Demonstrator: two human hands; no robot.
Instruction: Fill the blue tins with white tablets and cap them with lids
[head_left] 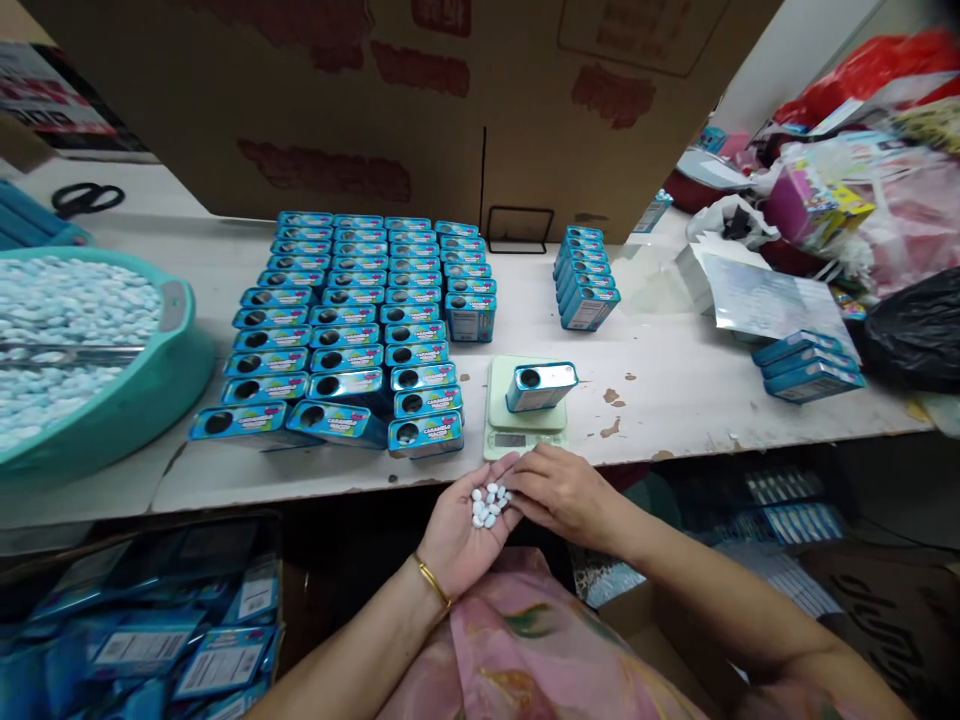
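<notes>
My left hand point(465, 530) is palm up and cupped, holding a small heap of pale blue-white candies point(489, 506). Over it, the bent fingers of my right hand point(559, 490) are drawn together, their tips at the heap's right edge; whether a candy is between them is hidden. Just beyond both hands, a pale green digital scale point(496, 400) sits at the table's front edge. One blue candy tin point(551, 385) with a round hole in its top stands on the scale. Left of it, rows of similar tins point(345, 330) stand close together, their holes uncovered.
A teal basin point(187, 370) of candies with a metal scoop is at left, near black scissors point(88, 198). A large cardboard box point(517, 110) forms the back. More tins point(589, 290) stand right of centre; others point(810, 370) lie far right near bags. Below left is a box of blue packages point(150, 640).
</notes>
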